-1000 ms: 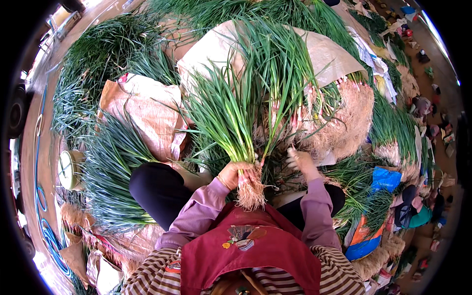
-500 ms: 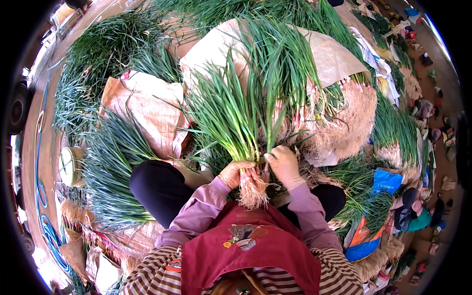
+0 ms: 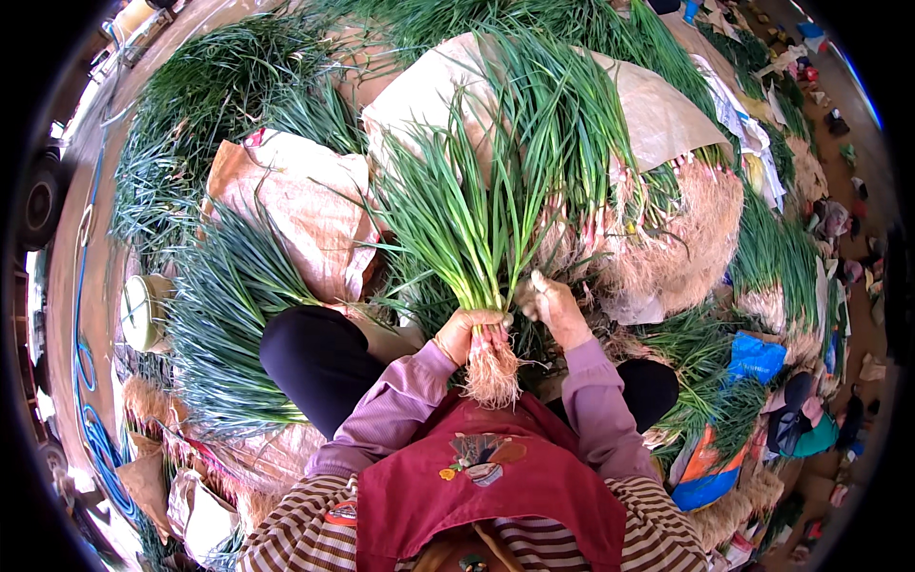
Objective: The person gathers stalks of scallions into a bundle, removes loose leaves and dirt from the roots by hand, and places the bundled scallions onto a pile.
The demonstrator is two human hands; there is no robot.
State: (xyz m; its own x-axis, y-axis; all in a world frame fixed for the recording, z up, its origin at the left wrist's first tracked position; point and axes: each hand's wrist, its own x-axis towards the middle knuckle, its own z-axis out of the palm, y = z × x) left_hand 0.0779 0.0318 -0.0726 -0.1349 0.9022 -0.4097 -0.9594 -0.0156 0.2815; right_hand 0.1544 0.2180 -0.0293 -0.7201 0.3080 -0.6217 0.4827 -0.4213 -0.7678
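Observation:
My left hand (image 3: 464, 334) is closed around the lower stems of a bunch of green garlic (image 3: 477, 224). Its leaves fan out away from me, and the pinkish bulb ends with a pale tuft of roots hang toward my apron. Just right of the stems is my right hand (image 3: 556, 310), its fingers curled in and its thumb up; whether anything small is pinched there is hidden. Beyond it, more green garlic (image 3: 572, 124) lies on a beige sheet (image 3: 648, 105), its tangled roots (image 3: 658, 248) turned toward me.
My bent knees frame the work. Left are heaped leaves (image 3: 229, 315), a beige sack (image 3: 300, 205), a pale lidded bucket (image 3: 145, 313) and a blue hose (image 3: 95, 448). On the right lie a blue bag (image 3: 756, 356) and an orange-and-blue sack (image 3: 707, 472). A person (image 3: 801, 419) sits beyond.
A stalk that my right hand held beside the bunch now stands against the others in my left hand. My right hand has drawn slightly off to the right, and the whole view has shifted a little.

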